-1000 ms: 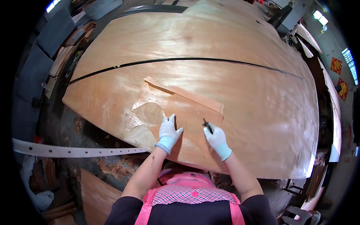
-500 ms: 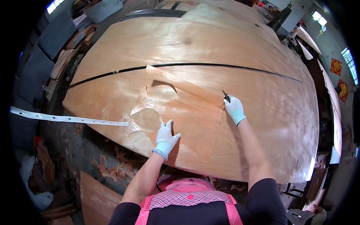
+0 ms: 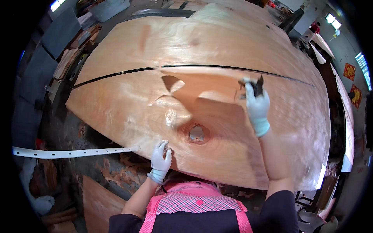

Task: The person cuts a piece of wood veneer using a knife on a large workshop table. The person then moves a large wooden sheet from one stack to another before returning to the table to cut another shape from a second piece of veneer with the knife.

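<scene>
A large sheet of thin wood veneer (image 3: 116,105) lies before me on a pile, with a hole (image 3: 197,133) in its near middle. My left hand (image 3: 159,160), in a white glove, is over the near edge, thumb and fingers slightly apart with nothing seen between them. A white tape with a row of holes (image 3: 74,153) reaches in from the left and ends beside that hand. My gloved right hand (image 3: 257,106), raised over the sheet at right, is closed on a dark knife (image 3: 258,86), smeared by motion. Left of it, a loose veneer piece (image 3: 217,84) is blurred, its outline unclear.
A long dark strip (image 3: 202,66) crosses the sheet. Veneer scraps (image 3: 122,171) litter the floor by the near left edge, and a veneer offcut (image 3: 99,198) leans below. Stacked boards (image 3: 66,68) stand at left. More sheets (image 3: 344,116) line the right.
The loose veneer piece has come away from the near middle, uncovering the hole. My right hand has moved up and slightly right with the knife; my left hand has drawn back toward me. The tape's end has dropped.
</scene>
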`<state>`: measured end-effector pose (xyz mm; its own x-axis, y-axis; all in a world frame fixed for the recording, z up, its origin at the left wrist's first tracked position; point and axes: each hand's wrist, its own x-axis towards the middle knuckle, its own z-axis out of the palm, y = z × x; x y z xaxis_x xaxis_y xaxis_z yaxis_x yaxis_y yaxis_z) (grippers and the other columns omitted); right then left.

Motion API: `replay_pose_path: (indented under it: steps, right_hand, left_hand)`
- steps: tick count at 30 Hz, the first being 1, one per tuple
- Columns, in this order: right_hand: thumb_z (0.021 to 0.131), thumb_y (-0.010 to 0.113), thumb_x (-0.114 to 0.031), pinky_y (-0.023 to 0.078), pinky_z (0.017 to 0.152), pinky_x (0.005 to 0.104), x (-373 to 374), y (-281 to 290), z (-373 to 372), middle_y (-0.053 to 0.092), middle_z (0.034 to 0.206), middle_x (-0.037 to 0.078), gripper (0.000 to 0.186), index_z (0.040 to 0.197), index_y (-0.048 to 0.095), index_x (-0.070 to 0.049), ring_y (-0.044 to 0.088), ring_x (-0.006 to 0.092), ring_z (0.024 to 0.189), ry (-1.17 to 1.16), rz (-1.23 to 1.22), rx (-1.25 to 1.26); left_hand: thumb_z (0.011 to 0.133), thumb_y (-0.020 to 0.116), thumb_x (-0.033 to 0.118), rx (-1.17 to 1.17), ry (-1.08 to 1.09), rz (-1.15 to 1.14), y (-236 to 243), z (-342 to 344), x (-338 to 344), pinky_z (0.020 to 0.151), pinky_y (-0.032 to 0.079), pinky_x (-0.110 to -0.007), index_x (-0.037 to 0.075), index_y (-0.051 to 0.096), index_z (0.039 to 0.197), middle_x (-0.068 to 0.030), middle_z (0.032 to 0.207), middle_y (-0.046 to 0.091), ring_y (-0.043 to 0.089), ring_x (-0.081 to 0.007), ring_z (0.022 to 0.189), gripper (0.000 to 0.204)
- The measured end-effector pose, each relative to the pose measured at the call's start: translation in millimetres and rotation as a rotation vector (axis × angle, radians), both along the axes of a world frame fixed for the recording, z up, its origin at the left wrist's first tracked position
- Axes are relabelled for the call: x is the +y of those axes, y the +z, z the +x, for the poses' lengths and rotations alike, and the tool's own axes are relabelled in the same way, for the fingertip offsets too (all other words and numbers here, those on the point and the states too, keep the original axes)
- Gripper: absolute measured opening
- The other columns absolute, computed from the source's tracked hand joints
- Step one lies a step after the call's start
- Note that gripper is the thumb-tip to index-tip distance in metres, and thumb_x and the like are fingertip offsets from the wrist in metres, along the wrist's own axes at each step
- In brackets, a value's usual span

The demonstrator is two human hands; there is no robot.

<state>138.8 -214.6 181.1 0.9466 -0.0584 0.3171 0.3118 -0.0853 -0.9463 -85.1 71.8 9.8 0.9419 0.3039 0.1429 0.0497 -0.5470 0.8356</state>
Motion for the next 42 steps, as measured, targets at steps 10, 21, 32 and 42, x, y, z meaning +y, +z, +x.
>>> replay_pose_path:
  steps: [10,21,32,42]
  right_hand:
    - [0.094,0.058,-0.007,0.054,0.069,0.0306,-9,-149,-89,0.068,0.094,0.011,0.023,0.116,0.061,-0.001,0.065,0.016,0.083,0.293,-0.431,0.339]
    - [0.087,0.059,-0.013,0.051,0.079,0.0422,-7,-149,-108,0.068,0.097,0.019,0.024,0.11,0.064,-0.005,0.063,0.0399,0.091,0.495,-0.841,0.319]
    - [0.081,0.059,-0.009,0.054,0.084,0.0397,-14,-156,-153,0.065,0.12,0.007,0.032,0.113,0.062,-0.009,0.064,0.0279,0.104,0.445,-1.082,0.149]
    - [0.09,0.061,-0.019,0.055,0.077,0.0382,-13,-118,-164,0.069,0.108,0.009,0.023,0.109,0.065,-0.007,0.069,0.0235,0.093,0.47,-1.039,0.14]
  left_hand:
    - [0.084,0.064,0.007,-0.245,-0.178,0.101,50,0,-23,0.091,0.05,-0.042,0.002,0.065,0.114,-0.0187,0.112,0.065,0.062,-0.0354,0.105,0.03]
    - [0.084,0.067,0.026,0.224,-0.314,0.438,18,139,-30,0.095,0.045,-0.043,0.009,0.068,0.106,-0.0167,0.108,0.064,0.058,-0.0327,0.106,0.028]
    - [0.087,0.062,0.049,0.273,-0.027,0.733,-11,115,-50,0.118,0.013,-0.053,0.009,0.049,0.14,-0.0209,0.148,0.04,0.03,-0.0381,0.14,0.068]
    - [0.092,0.053,0.049,0.26,-0.153,0.685,-31,93,-68,0.12,0.008,-0.052,0.001,0.031,0.15,-0.0252,0.156,0.026,0.019,-0.0391,0.147,0.079]
